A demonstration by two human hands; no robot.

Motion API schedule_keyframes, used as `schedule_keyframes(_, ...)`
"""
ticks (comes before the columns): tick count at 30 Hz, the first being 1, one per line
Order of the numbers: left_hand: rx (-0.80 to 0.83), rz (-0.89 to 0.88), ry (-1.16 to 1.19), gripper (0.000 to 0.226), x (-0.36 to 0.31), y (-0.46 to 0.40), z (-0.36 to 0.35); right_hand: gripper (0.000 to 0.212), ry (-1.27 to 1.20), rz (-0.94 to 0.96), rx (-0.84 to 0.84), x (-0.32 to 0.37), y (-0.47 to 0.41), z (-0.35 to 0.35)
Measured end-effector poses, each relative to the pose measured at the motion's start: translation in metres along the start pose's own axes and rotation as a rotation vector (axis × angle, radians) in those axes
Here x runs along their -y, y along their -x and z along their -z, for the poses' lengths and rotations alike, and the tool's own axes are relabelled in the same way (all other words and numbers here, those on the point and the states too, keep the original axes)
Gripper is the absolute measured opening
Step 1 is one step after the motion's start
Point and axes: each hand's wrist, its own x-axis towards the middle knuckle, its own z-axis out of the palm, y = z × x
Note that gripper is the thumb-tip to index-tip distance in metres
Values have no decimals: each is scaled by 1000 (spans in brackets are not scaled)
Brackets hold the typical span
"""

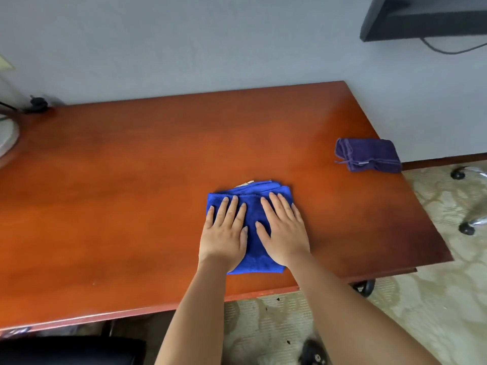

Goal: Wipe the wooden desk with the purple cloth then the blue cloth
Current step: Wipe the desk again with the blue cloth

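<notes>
Blue cloth [253, 227] is lying under both flat hands, left [224, 233] and right [284, 230]. Straight fingers are pressing it, gripping nothing. Purple cloth [367, 155] is sitting well apart on the desk [131, 180].

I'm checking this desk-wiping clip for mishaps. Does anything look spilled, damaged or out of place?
Nothing stands out. Both hands, left and right, press flat on the folded blue cloth on the wooden desk. The purple cloth lies bunched near the desk's right edge, fully on it.
</notes>
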Motion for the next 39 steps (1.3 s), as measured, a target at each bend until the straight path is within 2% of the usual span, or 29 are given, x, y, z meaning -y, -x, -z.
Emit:
schedule_keyframes(2,-5,1,0,56,-28,-5,0,77,-2,0,0,-28,5,6)
schedule_keyframes(10,-12,8,-11,57,-140,-24,0,77,-5,12,10,-135,25,35)
schedule_keyframes(17,-10,6,2,57,-211,-39,0,74,4,5,-8,-205,37,50)
schedule_keyframes(20,1,-2,16,64,-236,-44,0,73,20,-1,-12,-229,41,56)
schedule_keyframes(25,5,-1,25,81,-265,-52,-3,72,38,3,-19,-257,46,64)
schedule_keyframes(39,-23,-24,52,80,-288,-73,-4,73,65,11,-41,-285,34,74)
